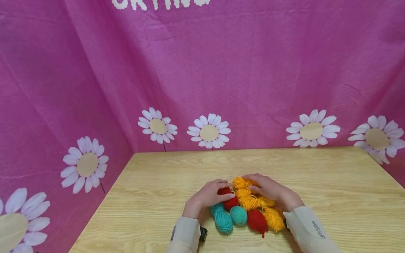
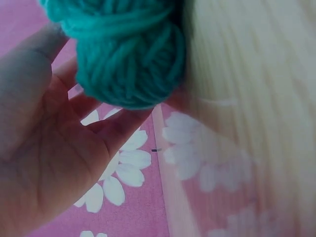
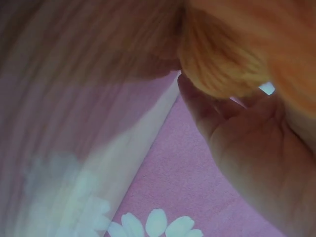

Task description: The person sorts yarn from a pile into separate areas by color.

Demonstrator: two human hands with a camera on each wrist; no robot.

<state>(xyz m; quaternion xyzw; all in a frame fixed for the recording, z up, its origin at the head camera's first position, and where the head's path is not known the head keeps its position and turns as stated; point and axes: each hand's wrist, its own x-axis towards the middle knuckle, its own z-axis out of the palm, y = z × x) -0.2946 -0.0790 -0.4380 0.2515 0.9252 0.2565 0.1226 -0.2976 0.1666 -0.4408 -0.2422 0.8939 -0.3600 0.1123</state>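
Basically, magenta cloth with white daisies walled the frame's left side and back. Lower centre: left hand, fingers apart, cupped against a red ball; teal skein just below, then round teal ball, second red ball, yellow skeins, all crowded together. Right hand, fingers apart, curved along the yellow. Table stretched left, back and right of the pile. Yarn fuzzy, loosely wound; tabletop pale wood grain, slightly glossy.
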